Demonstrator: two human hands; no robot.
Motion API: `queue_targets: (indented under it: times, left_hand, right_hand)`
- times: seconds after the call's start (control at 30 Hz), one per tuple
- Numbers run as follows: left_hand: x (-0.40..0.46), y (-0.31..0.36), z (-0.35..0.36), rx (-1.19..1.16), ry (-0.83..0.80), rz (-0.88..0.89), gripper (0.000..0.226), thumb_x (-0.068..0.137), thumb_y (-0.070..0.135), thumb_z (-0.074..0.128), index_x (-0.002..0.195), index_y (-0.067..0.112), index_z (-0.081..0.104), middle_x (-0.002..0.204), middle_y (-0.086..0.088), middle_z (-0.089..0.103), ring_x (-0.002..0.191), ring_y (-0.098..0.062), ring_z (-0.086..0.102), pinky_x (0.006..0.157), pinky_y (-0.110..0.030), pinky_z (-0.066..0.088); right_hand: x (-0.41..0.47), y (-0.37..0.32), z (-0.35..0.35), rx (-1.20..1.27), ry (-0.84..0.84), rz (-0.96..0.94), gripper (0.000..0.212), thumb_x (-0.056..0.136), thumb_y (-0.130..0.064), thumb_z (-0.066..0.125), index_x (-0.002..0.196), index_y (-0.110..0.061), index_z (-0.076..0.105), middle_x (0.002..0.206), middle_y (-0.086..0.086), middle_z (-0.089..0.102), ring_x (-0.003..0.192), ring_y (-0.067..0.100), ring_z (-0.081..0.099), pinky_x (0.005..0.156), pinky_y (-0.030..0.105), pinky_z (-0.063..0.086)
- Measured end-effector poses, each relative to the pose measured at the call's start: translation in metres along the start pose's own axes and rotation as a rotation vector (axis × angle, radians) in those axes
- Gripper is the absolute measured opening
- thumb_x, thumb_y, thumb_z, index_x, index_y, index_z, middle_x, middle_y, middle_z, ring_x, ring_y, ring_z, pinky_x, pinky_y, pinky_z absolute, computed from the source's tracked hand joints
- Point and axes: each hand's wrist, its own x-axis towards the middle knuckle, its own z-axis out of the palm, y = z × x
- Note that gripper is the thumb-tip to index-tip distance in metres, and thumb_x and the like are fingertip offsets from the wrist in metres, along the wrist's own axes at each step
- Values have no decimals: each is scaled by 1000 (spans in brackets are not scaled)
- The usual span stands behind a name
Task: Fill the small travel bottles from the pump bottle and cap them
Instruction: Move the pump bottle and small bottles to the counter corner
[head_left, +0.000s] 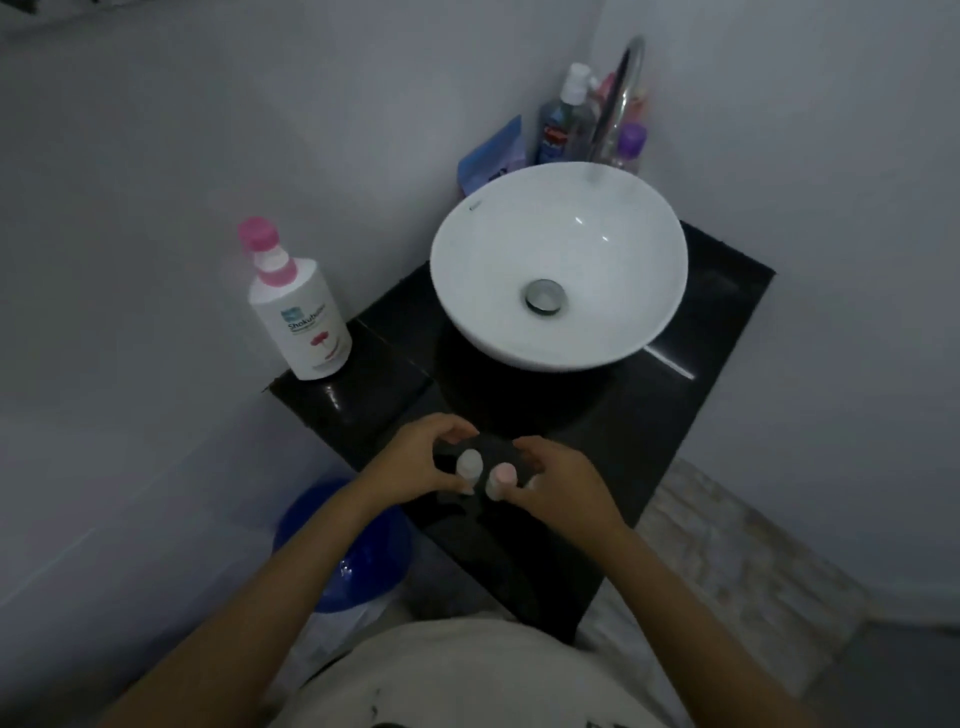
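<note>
— What did we have in hand?
— Our left hand (415, 460) curled around one small bottle (470, 464), our right hand (558, 480) around the other small bottle (501, 478), side by side over the dark surface (597, 431).
— And the pump bottle (301, 312)?
— Upright at the surface's far-left corner, left of the sink (558, 265).

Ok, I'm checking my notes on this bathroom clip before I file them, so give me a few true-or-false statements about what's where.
1. The pump bottle stands at the left end of the black counter. True.
2. The left hand holds the pump bottle. False: it is at a small travel bottle near the counter's front edge.
3. The sink is full of water. False: the basin looks empty, its drain uncovered.
4. The right hand is at a second travel bottle, beside the first. True.
5. A blue bucket sits below the counter, to the left. True.
</note>
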Motion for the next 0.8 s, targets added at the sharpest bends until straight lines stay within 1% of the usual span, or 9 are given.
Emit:
queue_targets:
  times: [0.07, 0.17, 0.23, 0.33, 0.43, 0.53, 0.67, 0.73, 0.8]
  left_hand:
    - [2, -4, 8, 21, -2, -14, 56, 59, 13, 87, 108, 24, 63, 109, 4, 63, 100, -8, 60, 90, -21, 49]
    - [2, -7, 16, 56, 29, -21, 49, 61, 3, 83, 104, 19, 65, 105, 1, 65, 97, -11, 62, 89, -25, 51]
    - [1, -7, 19, 63, 44, -13, 42, 64, 1, 81, 99, 18, 67, 102, 3, 66, 94, -9, 63, 86, -22, 51]
    - [2, -7, 21, 56, 72, -12, 35, 65, -1, 79, 94, 16, 69, 97, 5, 67, 91, -7, 64, 80, -12, 49]
    - [1, -7, 21, 58, 92, -21, 34, 65, -1, 79, 95, 14, 70, 98, 2, 68, 91, -9, 65, 81, -16, 51]
    - [-3, -8, 18, 59, 122, -18, 34, 67, 5, 79, 97, 19, 69, 100, 3, 68, 92, -7, 63, 81, -16, 51]
    - [-14, -5, 4, 14, 222, -38, 38, 68, 9, 79, 94, 33, 65, 96, 14, 64, 88, 3, 60, 78, -6, 46]
    - [-22, -6, -7, 0, 326, -57, 37, 68, 8, 80, 95, 30, 66, 95, 12, 65, 87, 2, 61, 77, -7, 47]
    - [-30, -8, -22, 7, 424, -91, 36, 71, 10, 79, 102, 23, 67, 99, 8, 66, 90, -3, 61, 81, -14, 48]
  right_hand:
    - [-1, 3, 12, -165, 53, -55, 59, 71, -49, 72, 119, -18, 58, 115, 1, 67, 104, 19, 61, 90, 32, 40]
    - [2, 2, 22, -301, 111, -108, 40, 73, -46, 68, 103, -20, 60, 101, -2, 69, 97, 19, 61, 84, 33, 28]
    - [4, -1, 23, -371, 104, -112, 32, 74, -45, 65, 96, -22, 59, 95, -4, 69, 92, 19, 61, 84, 34, 25]
    - [6, -3, 25, -418, 88, -114, 22, 81, -39, 57, 92, -20, 58, 93, -2, 68, 89, 20, 60, 86, 34, 23]
    - [8, -4, 25, -412, 92, -128, 20, 85, -37, 53, 92, -19, 59, 92, -2, 68, 87, 20, 60, 85, 32, 21]
    - [9, -6, 21, -419, 105, -144, 20, 84, -36, 53, 91, -18, 59, 91, -1, 68, 88, 20, 60, 88, 30, 23]
    - [13, -23, 9, -298, 110, -213, 17, 81, -31, 60, 93, -19, 59, 91, -2, 67, 88, 17, 60, 94, 31, 29]
    - [20, -38, 1, -216, 90, -249, 21, 80, -28, 64, 97, -16, 62, 94, 1, 68, 89, 19, 61, 92, 33, 36]
    - [32, -57, -5, -135, 60, -278, 26, 77, -24, 67, 100, -13, 63, 97, 4, 68, 90, 21, 61, 88, 36, 43]
